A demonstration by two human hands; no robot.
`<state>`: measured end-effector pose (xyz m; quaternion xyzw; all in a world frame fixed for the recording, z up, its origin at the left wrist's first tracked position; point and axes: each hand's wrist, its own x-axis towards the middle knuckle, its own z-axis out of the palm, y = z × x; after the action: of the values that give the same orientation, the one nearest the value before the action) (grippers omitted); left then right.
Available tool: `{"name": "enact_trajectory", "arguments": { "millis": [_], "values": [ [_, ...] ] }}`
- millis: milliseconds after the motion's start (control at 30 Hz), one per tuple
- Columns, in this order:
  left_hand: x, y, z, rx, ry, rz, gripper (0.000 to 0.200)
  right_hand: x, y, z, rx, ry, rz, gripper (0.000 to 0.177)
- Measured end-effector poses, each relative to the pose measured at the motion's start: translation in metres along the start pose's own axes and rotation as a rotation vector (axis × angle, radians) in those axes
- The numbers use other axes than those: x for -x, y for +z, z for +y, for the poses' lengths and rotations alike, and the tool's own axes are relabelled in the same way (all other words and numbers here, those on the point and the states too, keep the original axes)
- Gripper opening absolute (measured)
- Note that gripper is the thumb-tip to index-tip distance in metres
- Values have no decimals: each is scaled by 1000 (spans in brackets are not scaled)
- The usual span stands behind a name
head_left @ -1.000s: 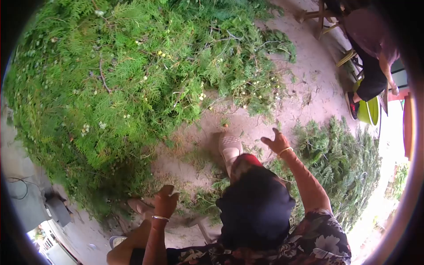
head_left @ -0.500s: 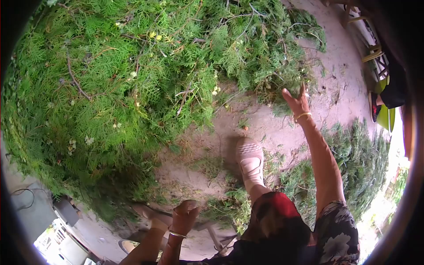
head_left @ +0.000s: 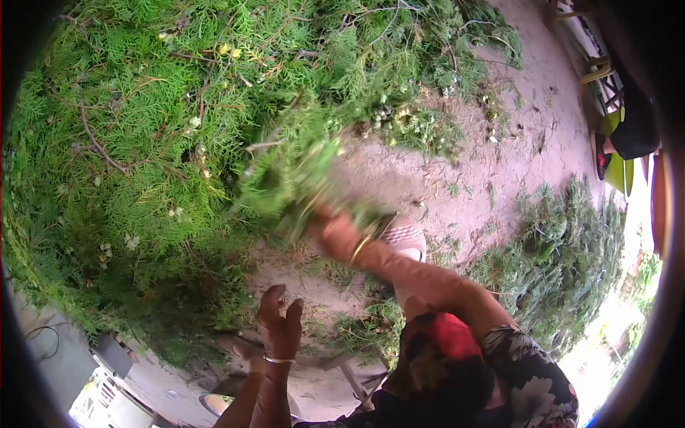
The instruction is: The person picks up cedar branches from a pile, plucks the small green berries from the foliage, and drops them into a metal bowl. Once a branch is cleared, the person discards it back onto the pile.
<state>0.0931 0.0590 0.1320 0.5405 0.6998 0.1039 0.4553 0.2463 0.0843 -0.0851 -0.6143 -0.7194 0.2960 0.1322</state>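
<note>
My right hand (head_left: 337, 234) reaches across to the left, blurred by motion, and is closed on a leafy conifer branch (head_left: 289, 167). Its sprays overlap the edge of a large heap of green conifer cuttings (head_left: 150, 192). Below and to the left, my left hand (head_left: 280, 322) is raised over the ground with thumb and fingers apart, holding nothing. A light-coloured shoe (head_left: 405, 234) on my foot shows partly behind my right wrist. Small pale cones dot the cuttings.
More conifer cuttings (head_left: 571, 250) lie at the right, and a small clump (head_left: 428, 132) sits on the dirt ground (head_left: 492, 171). At the far right edge stand a person's foot (head_left: 601, 158) and a framed seat (head_left: 596, 71). A pale vehicle (head_left: 114, 403) shows at bottom left.
My right hand has swung from the right down and left, now with a conifer branch in it. My left hand has gone from closed to open and shifted slightly left.
</note>
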Motion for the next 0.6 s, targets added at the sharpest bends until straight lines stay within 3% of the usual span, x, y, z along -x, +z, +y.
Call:
{"name": "enact_trajectory", "arguments": {
  "millis": [33,67,100,133,200,233,267,300,333,400,467,500,533,600],
  "values": [
    [-6,-5,15,-114,156,41,36,11,-14,-37,-365,-135,-183,38],
    [-11,-8,24,-228,311,82,38,19,-65,-56,-299,-278,-176,41],
    [-13,-11,24,-280,298,93,39,30,-112,-68,-233,-423,-168,44],
    [-13,-13,24,-280,296,92,39,28,-130,-65,-235,-422,-170,44],
    [-15,-15,23,-204,254,67,36,7,-159,-36,-296,-62,-284,45],
    [-15,-16,20,-202,253,67,36,8,-144,1,-634,347,-22,43],
    [-13,-15,13,-186,239,57,34,-2,-199,6,-211,470,217,50],
    [-10,-14,5,-172,226,48,32,-5,-202,58,262,279,514,68],
    [-6,-11,-5,-173,226,46,32,-15,-240,75,203,550,374,85],
    [4,-7,-21,-88,119,18,26,-16,-265,111,279,832,351,96],
    [12,-6,-15,-66,84,-17,22,-8,-252,185,-312,804,225,95],
    [18,-5,-13,-38,36,-56,18,-13,-246,178,-296,761,228,81],
    [20,-4,-15,-41,38,-54,18,-22,-239,171,-299,759,230,81],
    [23,-3,-20,-19,-29,-102,20,-48,-222,143,-144,627,-21,64]
  ]
}}
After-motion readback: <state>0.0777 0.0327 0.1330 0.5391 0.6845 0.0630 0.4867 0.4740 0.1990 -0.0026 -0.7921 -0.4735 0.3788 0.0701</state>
